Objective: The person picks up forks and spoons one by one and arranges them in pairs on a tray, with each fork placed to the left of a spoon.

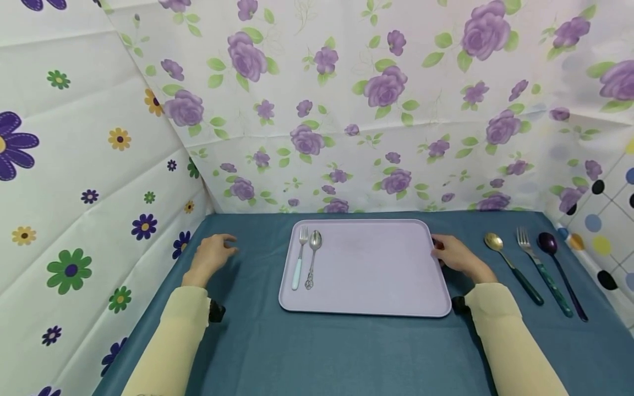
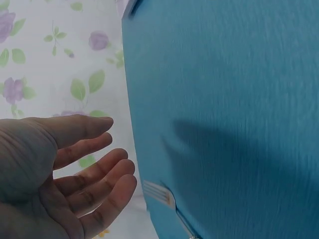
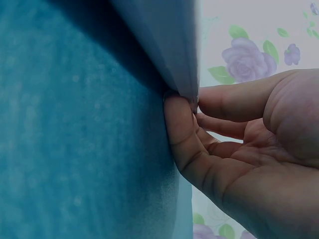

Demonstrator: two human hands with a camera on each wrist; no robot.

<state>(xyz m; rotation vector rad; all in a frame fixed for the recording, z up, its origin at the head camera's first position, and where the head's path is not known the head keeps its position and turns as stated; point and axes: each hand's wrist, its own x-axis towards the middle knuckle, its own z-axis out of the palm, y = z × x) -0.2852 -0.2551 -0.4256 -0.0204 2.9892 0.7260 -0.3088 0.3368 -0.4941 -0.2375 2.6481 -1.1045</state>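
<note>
A pale lilac tray [image 1: 371, 264] lies on the blue cloth, with a fork [image 1: 299, 261] with a mint handle and a silver spoon [image 1: 313, 258] side by side at its left end. My right hand [image 1: 458, 254] pinches the tray's right edge; in the right wrist view a fingertip [image 3: 178, 119] is tucked under the rim, the thumb at its upper side. My left hand [image 1: 210, 257] hovers left of the tray, fingers loosely bent and holding nothing. Beyond its fingertips in the left wrist view lies another fork [image 2: 159, 193], hidden in the head view.
At the right lie a gold spoon [image 1: 494, 242] with a dark green handle, a green-handled fork [image 1: 545, 272] and a dark purple spoon [image 1: 548, 243]. Flowered sheets [image 1: 317, 110] hang behind and to the left. A dotted sheet [image 1: 606, 220] borders the right side.
</note>
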